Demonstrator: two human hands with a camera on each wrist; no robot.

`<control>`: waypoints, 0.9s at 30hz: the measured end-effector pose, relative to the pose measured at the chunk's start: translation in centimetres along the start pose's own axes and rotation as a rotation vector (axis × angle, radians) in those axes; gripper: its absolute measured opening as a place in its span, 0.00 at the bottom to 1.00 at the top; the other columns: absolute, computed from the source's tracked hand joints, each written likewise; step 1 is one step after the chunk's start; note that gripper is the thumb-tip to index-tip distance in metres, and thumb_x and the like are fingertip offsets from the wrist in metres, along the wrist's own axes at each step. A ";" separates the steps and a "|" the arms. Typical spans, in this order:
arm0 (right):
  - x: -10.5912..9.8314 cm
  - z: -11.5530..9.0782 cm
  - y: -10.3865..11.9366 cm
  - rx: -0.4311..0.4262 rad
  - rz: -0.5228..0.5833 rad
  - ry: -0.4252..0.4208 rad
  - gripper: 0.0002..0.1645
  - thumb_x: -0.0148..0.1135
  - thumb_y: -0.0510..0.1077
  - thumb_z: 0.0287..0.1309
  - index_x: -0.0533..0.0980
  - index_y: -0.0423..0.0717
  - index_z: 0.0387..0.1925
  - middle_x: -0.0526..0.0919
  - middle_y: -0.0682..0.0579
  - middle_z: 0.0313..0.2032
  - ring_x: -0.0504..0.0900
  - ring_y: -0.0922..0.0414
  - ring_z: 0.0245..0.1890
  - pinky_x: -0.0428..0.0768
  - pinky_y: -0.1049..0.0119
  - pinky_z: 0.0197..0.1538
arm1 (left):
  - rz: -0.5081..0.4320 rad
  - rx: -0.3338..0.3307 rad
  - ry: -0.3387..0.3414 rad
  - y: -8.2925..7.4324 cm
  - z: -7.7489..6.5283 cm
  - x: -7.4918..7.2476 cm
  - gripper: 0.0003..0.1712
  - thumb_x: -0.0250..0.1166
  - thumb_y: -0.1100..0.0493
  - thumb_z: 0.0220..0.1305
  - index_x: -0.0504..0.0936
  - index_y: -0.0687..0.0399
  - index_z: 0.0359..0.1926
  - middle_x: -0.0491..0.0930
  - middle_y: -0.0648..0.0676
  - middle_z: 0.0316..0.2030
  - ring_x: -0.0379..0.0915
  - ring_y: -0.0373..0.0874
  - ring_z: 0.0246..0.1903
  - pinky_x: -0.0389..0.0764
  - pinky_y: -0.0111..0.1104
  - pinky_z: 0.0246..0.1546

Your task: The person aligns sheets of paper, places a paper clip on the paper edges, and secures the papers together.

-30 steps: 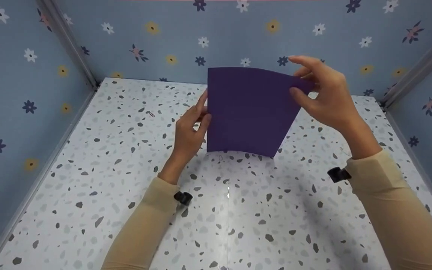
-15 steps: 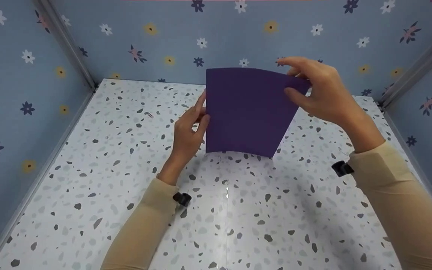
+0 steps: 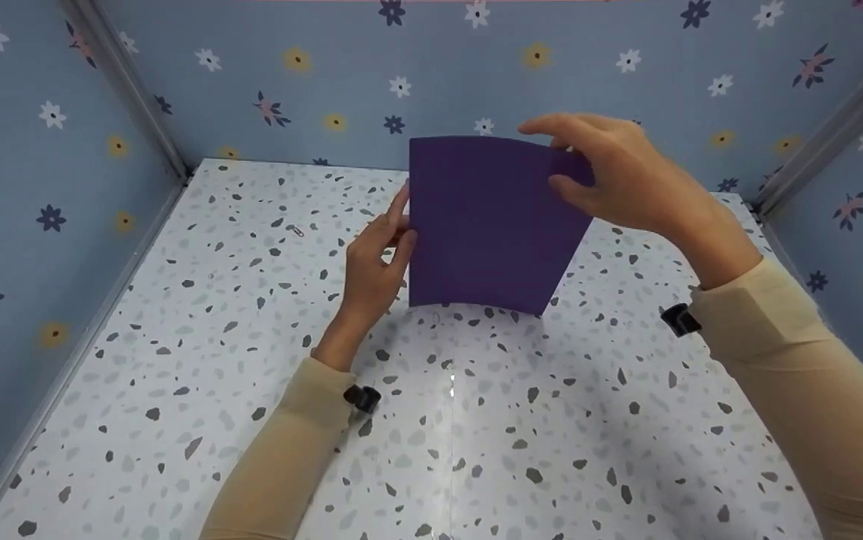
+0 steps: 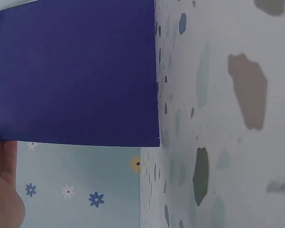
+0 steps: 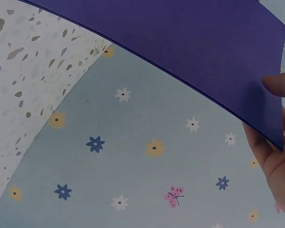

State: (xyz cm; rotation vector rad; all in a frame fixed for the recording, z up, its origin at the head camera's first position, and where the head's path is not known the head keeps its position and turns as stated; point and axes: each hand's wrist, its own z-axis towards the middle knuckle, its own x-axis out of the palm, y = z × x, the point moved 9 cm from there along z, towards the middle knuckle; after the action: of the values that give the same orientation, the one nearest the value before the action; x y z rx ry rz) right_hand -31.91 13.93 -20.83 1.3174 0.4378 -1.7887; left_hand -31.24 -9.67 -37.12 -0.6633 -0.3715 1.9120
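A purple sheet (image 3: 487, 225), like stiff paper or card, stands upright and slightly bowed above the speckled table, its lower edge at or close to the surface. My left hand (image 3: 375, 262) holds its left edge, thumb at the front and fingers partly hidden behind. With my right hand (image 3: 618, 172) I pinch its upper right corner, the index finger reaching out above the top edge. In the right wrist view the thumb (image 5: 279, 86) lies before the sheet and other fingers pass behind it. The left wrist view shows the sheet (image 4: 76, 76) and only part of the left hand (image 4: 4, 190).
A small paper clip (image 3: 297, 232) lies on the speckled white table (image 3: 214, 390), left of my left hand. Blue flowered panels (image 3: 341, 67) wall in the back and both sides. Black wrist devices sit at the left cuff (image 3: 362, 398) and right cuff (image 3: 680, 319).
My right hand has moved left and bent the sheet's upper right corner inward. My left hand keeps its hold on the left edge, nearly still. The whole view has shifted slightly.
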 end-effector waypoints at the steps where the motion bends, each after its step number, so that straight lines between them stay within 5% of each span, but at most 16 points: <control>1: 0.1 0.1 0.0 0.001 -0.007 0.011 0.38 0.66 0.30 0.68 0.71 0.55 0.75 0.84 0.39 0.56 0.83 0.42 0.50 0.77 0.47 0.46 | -0.003 0.003 0.000 0.0 0.0 0.0 0.28 0.61 0.65 0.79 0.71 0.63 0.76 0.84 0.56 0.40 0.82 0.46 0.38 0.84 0.34 0.44; 19: 1.7 2.3 0.9 0.057 -0.082 0.142 0.38 0.64 0.36 0.72 0.68 0.61 0.78 0.81 0.43 0.65 0.84 0.44 0.48 0.80 0.44 0.53 | -0.011 0.017 -0.001 0.0 -0.1 0.0 0.28 0.61 0.65 0.79 0.70 0.65 0.76 0.84 0.57 0.40 0.81 0.46 0.37 0.84 0.34 0.43; 27: 2.6 3.5 1.6 0.027 -0.085 0.152 0.38 0.64 0.35 0.72 0.69 0.61 0.77 0.79 0.44 0.69 0.84 0.41 0.57 0.81 0.42 0.61 | -0.018 0.006 -0.004 0.3 -0.2 0.0 0.28 0.61 0.64 0.80 0.70 0.64 0.76 0.85 0.57 0.41 0.82 0.46 0.38 0.84 0.34 0.44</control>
State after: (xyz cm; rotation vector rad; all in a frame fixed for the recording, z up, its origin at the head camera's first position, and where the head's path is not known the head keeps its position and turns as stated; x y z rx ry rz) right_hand -32.97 9.42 -21.53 1.4797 0.5622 -1.7756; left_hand -31.33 -9.77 -37.39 -0.6505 -0.3730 1.8965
